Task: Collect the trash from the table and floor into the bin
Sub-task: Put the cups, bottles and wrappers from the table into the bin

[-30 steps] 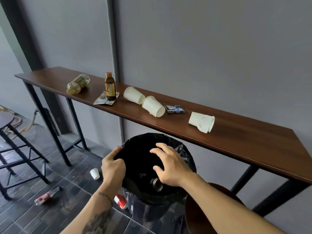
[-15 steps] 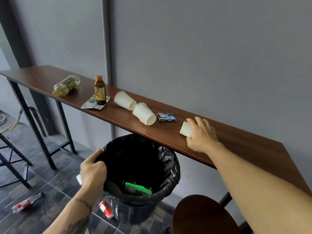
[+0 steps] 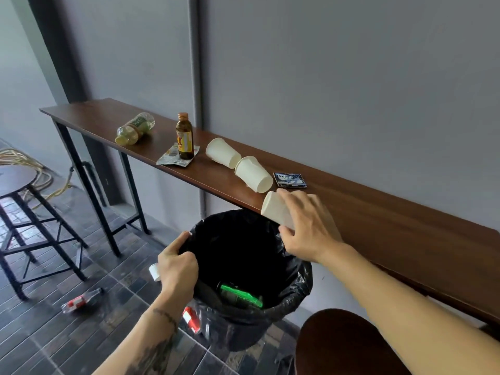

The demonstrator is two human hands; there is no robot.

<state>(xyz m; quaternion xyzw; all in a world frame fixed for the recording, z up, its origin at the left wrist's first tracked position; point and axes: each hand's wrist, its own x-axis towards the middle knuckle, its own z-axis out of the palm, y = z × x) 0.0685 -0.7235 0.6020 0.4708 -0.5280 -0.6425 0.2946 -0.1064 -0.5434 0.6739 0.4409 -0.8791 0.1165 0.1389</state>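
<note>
My right hand [image 3: 308,226] grips a white paper cup [image 3: 274,211] at the table's front edge, just above the rim of the bin [image 3: 295,296], which has a black liner. My left hand [image 3: 177,266] pinches the liner's left rim. Inside the bin lies a green-labelled item [image 3: 240,295]. On the wooden table [image 3: 392,226] lie two more paper cups [image 3: 223,152] [image 3: 254,174], a gum pack [image 3: 289,180], a brown bottle [image 3: 184,136] standing on a crumpled wrapper [image 3: 169,158], and a clear bottle [image 3: 134,128] on its side.
On the tiled floor lie a clear bottle with a red label [image 3: 81,301], a small white cup [image 3: 154,271] behind my left hand, and a red pack [image 3: 191,319] beside the bin. A stool [image 3: 16,180] stands left; another round seat [image 3: 343,345] is at bottom right.
My right hand left the bin, reached to the far right cup on the table, closed on it and carried it left to the bin's rim. My left hand kept hold of the liner.
</note>
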